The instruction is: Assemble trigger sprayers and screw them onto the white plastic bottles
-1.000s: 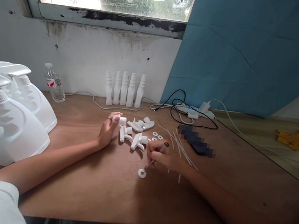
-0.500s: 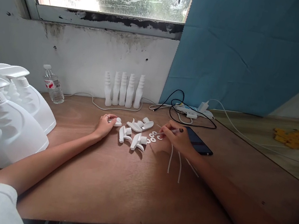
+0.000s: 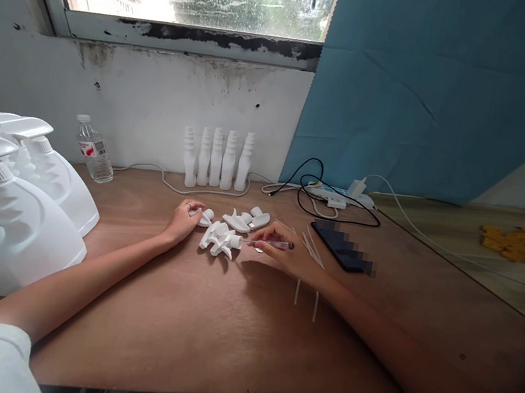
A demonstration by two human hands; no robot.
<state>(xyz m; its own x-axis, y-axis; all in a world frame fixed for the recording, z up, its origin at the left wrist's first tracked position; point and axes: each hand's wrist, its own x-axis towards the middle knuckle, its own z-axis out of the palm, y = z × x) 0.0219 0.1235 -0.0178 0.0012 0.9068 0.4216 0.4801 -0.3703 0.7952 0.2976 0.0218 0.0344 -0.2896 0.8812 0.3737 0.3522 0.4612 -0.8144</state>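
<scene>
A thin pen (image 3: 270,244) lies level in the closed grip of the right hand (image 3: 283,254), its tip at the white spray heads (image 3: 220,240). The left hand (image 3: 183,222) seems to pinch a small white cap (image 3: 206,217).

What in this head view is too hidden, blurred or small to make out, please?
- Phone: pixelated, screen unreadable.
- Washers by the right hand: mostly hidden under it.
- Left hand: whatever its fingers touch is too small to identify.
- Large bottles: cut off by the left edge.
- Yellow parts: blurred at the far right.
- Water bottle label: too small.
</scene>
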